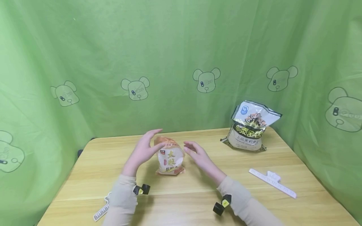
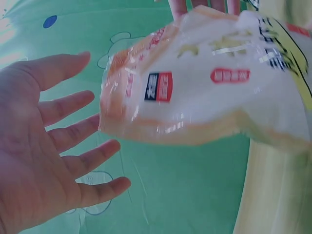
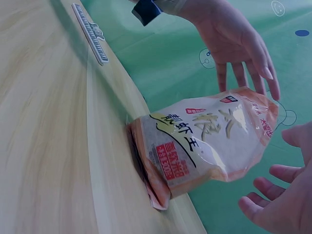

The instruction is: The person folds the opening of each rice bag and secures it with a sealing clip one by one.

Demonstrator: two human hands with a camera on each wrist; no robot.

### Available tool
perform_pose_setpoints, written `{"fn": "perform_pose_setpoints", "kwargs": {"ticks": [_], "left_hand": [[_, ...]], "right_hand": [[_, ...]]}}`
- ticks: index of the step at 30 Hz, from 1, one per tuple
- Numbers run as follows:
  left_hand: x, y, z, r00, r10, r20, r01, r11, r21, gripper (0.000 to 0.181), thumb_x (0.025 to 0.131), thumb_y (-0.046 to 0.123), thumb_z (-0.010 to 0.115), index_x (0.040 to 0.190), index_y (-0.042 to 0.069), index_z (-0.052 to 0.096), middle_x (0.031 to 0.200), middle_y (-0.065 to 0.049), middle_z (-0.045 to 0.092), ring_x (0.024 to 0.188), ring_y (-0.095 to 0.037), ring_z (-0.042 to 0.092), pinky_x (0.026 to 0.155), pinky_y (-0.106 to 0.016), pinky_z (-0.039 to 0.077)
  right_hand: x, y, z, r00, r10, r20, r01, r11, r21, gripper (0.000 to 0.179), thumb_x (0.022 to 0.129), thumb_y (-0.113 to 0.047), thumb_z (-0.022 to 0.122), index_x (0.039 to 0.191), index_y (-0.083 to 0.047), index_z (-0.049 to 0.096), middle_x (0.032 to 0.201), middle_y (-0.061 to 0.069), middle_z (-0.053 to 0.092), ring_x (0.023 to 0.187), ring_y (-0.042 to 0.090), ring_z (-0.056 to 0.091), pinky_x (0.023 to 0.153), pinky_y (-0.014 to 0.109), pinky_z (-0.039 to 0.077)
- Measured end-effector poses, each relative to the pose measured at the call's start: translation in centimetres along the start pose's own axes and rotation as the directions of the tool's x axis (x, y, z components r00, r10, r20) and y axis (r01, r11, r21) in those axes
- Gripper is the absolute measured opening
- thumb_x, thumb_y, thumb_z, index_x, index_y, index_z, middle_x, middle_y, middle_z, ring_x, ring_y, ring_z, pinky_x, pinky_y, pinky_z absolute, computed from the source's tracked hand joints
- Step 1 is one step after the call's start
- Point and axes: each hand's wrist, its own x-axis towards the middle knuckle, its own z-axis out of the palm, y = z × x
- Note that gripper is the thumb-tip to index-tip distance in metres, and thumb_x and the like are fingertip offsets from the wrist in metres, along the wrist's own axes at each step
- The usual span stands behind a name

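Note:
A small white and orange plastic bag (image 1: 170,158) with gold and black lettering stands upright on the wooden table. On its left side is my left hand (image 1: 145,149), fingers spread, thumb close by the bag's upper edge. My right hand (image 1: 200,157) is held at the other side, fingers loosely bent toward the bag. In the left wrist view the left hand (image 2: 53,141) shows its palm and parted fingers near the bag's orange top. From the right wrist view, both hands flank the bag (image 3: 204,136), and the right hand (image 3: 287,190) has nothing in its grasp.
A larger white and black rice bag (image 1: 247,128) stands at the table's back right. One pale sealing clip (image 1: 272,182) lies at the right; another clip (image 1: 101,212) is partly hidden by my left forearm. Green curtains (image 1: 169,62) surround the wooden table (image 1: 181,197).

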Motion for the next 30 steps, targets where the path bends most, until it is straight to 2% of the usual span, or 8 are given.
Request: {"fn": "perform_pose_setpoints", "kwargs": {"ticks": [5, 13, 16, 20, 21, 30], "left_hand": [[0.8, 1.0, 0.9, 1.0, 0.017, -0.024, -0.016, 0.999, 0.035, 0.051, 0.079, 0.032, 0.066, 0.125, 0.017, 0.05, 0.13, -0.004, 0.05, 0.123, -0.022, 0.043, 0.106, -0.046, 0.031], [1.2, 1.5, 2.4, 0.998, -0.005, -0.07, 0.013, 0.995, 0.101, 0.039, 0.077, 0.028, 0.068, 0.113, 0.019, 0.058, 0.118, -0.002, 0.058, 0.112, -0.022, 0.048, 0.1, -0.047, 0.036], [1.2, 1.5, 2.9, 0.996, -0.016, -0.091, 0.027, 0.992, 0.119, 0.034, 0.077, 0.025, 0.068, 0.11, 0.018, 0.06, 0.113, -0.002, 0.059, 0.107, -0.021, 0.05, 0.098, -0.046, 0.037], [1.3, 1.7, 3.5, 0.993, -0.025, -0.118, 0.042, 0.988, 0.147, 0.029, 0.077, 0.02, 0.067, 0.105, 0.018, 0.062, 0.106, -0.001, 0.06, 0.1, -0.019, 0.051, 0.093, -0.042, 0.041], [1.2, 1.7, 3.6, 0.992, -0.028, -0.126, 0.048, 0.987, 0.151, 0.027, 0.077, 0.019, 0.067, 0.103, 0.018, 0.062, 0.104, 0.0, 0.06, 0.097, -0.018, 0.051, 0.088, -0.04, 0.043], [1.2, 1.8, 4.1, 0.983, -0.04, -0.18, 0.068, 0.986, 0.151, 0.013, 0.077, 0.017, 0.067, 0.089, 0.02, 0.063, 0.092, 0.002, 0.06, 0.09, -0.017, 0.049, 0.081, -0.036, 0.043]], "right_hand": [[0.5, -0.2, 0.6, 0.998, 0.032, -0.053, -0.026, 0.995, 0.101, 0.042, 0.09, -0.038, 0.049, 0.122, -0.012, 0.049, 0.127, 0.007, 0.052, 0.119, 0.024, 0.047, 0.102, 0.044, 0.036], [0.9, 0.4, 1.0, 0.995, 0.055, -0.089, -0.033, 0.97, 0.239, 0.032, 0.091, -0.024, 0.048, 0.113, -0.001, 0.053, 0.121, 0.019, 0.053, 0.112, 0.028, 0.052, 0.097, 0.042, 0.042], [1.0, 0.7, 1.0, 0.995, 0.059, -0.085, -0.035, 0.965, 0.259, 0.031, 0.09, -0.023, 0.05, 0.109, 0.001, 0.054, 0.117, 0.019, 0.056, 0.108, 0.029, 0.054, 0.095, 0.04, 0.045], [0.9, 0.6, 1.1, 0.995, 0.068, -0.074, -0.046, 0.962, 0.268, 0.029, 0.089, -0.023, 0.052, 0.107, 0.0, 0.056, 0.112, 0.015, 0.059, 0.103, 0.024, 0.057, 0.091, 0.037, 0.047], [0.8, 0.6, 1.1, 0.995, 0.069, -0.07, -0.048, 0.962, 0.269, 0.029, 0.089, -0.022, 0.052, 0.106, 0.0, 0.056, 0.111, 0.015, 0.06, 0.102, 0.022, 0.058, 0.091, 0.037, 0.048], [0.6, 0.7, 1.4, 0.994, 0.1, -0.051, -0.082, 0.957, 0.279, 0.027, 0.088, -0.021, 0.055, 0.103, 0.0, 0.058, 0.104, 0.015, 0.062, 0.092, 0.019, 0.059, 0.091, 0.042, 0.046]]}}
